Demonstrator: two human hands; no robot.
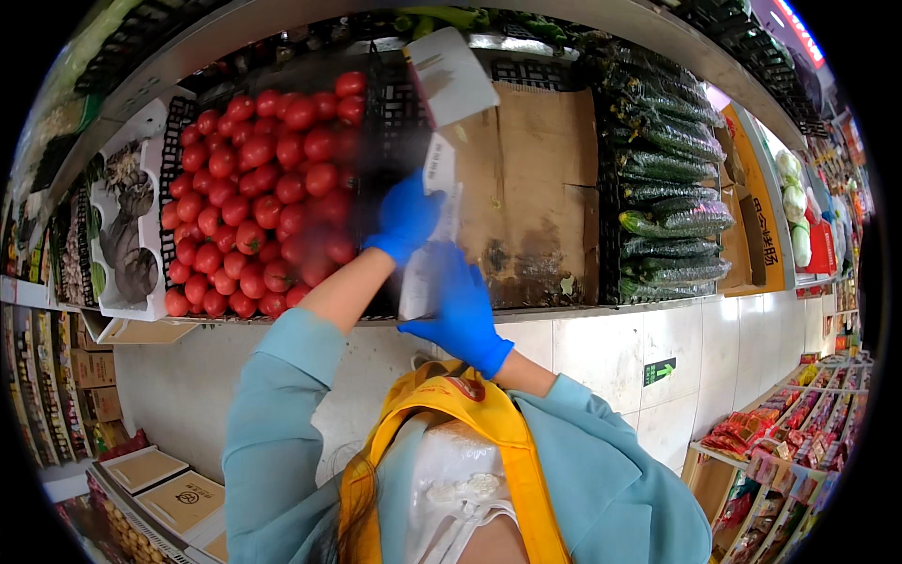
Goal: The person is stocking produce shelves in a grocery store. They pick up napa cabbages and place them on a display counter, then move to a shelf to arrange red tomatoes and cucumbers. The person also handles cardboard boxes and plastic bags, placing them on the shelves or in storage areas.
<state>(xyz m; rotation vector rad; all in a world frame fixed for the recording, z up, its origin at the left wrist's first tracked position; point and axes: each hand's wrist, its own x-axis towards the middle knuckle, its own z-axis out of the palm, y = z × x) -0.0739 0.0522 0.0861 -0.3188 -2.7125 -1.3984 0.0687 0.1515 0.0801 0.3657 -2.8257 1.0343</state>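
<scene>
apparently positioning the white strip [451, 214] between tomatoes [267, 211] and flattened cardboard [540, 160], the right hand [467, 315] has fingers spread, the left hand's [407, 218] grip i cannot tell; careful alignment seems needed.

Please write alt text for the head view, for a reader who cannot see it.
The person's blue-gloved left hand and right hand, slightly blurred, are at a narrow white strip on a produce stand, between piled red tomatoes and flat, stained brown cardboard. Wrapped cucumbers lie to the right of the cardboard.
</scene>
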